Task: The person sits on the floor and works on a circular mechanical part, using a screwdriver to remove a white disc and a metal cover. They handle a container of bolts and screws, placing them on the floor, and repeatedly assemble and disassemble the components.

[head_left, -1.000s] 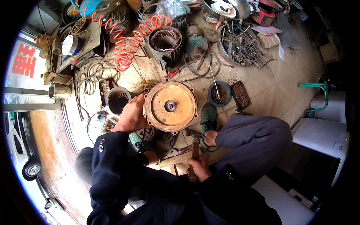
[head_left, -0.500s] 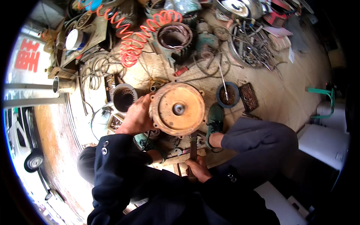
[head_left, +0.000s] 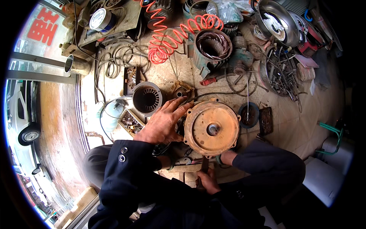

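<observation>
A round, rust-orange motor end cover [head_left: 212, 128] with a central bearing hole stands in front of me. My left hand [head_left: 164, 123] lies flat against its left rim, fingers spread. My right hand [head_left: 207, 181] sits below the cover, closed around the wooden handle of a tool [head_left: 204, 166] whose head is hidden under the cover. Dark sleeves cover both my forearms, and my knees frame the work.
A finned motor stator [head_left: 147, 98] stands left of the cover, a larger wound stator [head_left: 211, 45] behind it, with an orange coiled hose [head_left: 167, 42]. A small tray of parts [head_left: 130, 121], cables, a metal bowl [head_left: 280, 23] and loose scrap [head_left: 282, 72] lie around on the floor.
The view has tilted so the cover sits lower and further right. My left hand has opened out flat with fingers spread on the rim. The right hand keeps its hold on the handle.
</observation>
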A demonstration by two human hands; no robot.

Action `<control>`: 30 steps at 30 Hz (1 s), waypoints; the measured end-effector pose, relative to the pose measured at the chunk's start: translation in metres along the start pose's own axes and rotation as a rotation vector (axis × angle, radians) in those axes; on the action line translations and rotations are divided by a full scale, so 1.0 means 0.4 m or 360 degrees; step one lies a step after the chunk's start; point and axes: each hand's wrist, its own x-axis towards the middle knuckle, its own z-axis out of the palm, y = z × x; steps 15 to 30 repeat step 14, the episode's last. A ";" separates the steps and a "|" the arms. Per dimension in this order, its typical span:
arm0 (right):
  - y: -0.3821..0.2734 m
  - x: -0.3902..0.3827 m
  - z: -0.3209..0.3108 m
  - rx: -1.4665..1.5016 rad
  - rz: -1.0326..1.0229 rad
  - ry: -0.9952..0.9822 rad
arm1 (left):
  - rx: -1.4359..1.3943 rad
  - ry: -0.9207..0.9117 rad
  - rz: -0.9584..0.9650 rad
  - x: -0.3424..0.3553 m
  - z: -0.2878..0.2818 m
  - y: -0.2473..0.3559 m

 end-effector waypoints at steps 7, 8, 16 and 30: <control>-0.014 0.011 0.022 -0.0125 0.0045 -0.0008 | -0.0044 0.0005 -0.0009 0.009 -0.009 0.002; -0.013 0.013 0.021 -0.0144 0.0070 -0.0009 | -0.0042 0.0015 0.0003 0.013 -0.007 0.000; 0.098 0.124 -0.003 -0.0242 -0.0540 -0.0070 | -0.0032 0.0007 -0.0012 0.011 -0.006 -0.005; 0.098 0.124 -0.003 -0.0242 -0.0540 -0.0070 | -0.0032 0.0007 -0.0012 0.011 -0.006 -0.005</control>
